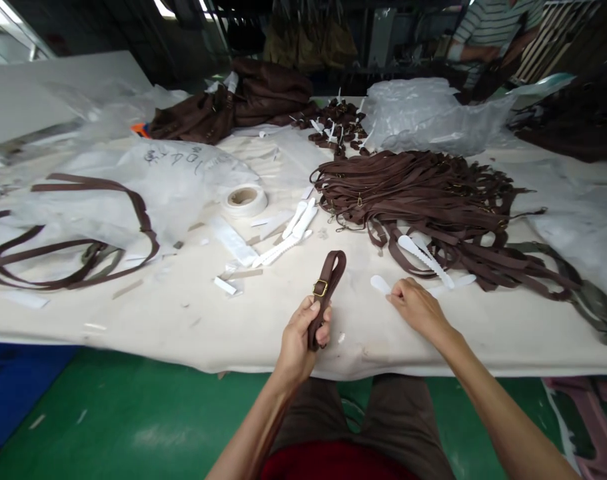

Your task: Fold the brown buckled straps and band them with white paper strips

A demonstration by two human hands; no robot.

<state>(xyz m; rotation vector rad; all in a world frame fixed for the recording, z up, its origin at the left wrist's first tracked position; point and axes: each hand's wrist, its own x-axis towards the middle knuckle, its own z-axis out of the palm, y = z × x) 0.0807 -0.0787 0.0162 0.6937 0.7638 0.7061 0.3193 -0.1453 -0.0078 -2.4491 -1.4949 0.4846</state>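
Clasps folded brown strap [328,272] in left hand [299,331], loop toward one o'clock; with right hand [417,308], at three o'clock from strap, seemingly pinches white strip [380,285]; judge strap light, supple, apt to unfold; grip below buckle [320,288], across all layers.

Table [253,333], one, cream-covered, wide, extending beyond both hands. On it:
- Beyond the right hand [416,308]: heap of brown straps [413,187], metal fittings; behind it, crumpled clear plastic [413,113].
- Beyond the left hand [303,330]: white toothed strips [296,230]; further left, white roll [246,202], hollow core.
- Far left of the left hand: loose brown straps [144,217], plastic sheeting [183,170].
- Farthest from both hands: brown material [273,93], bundled.
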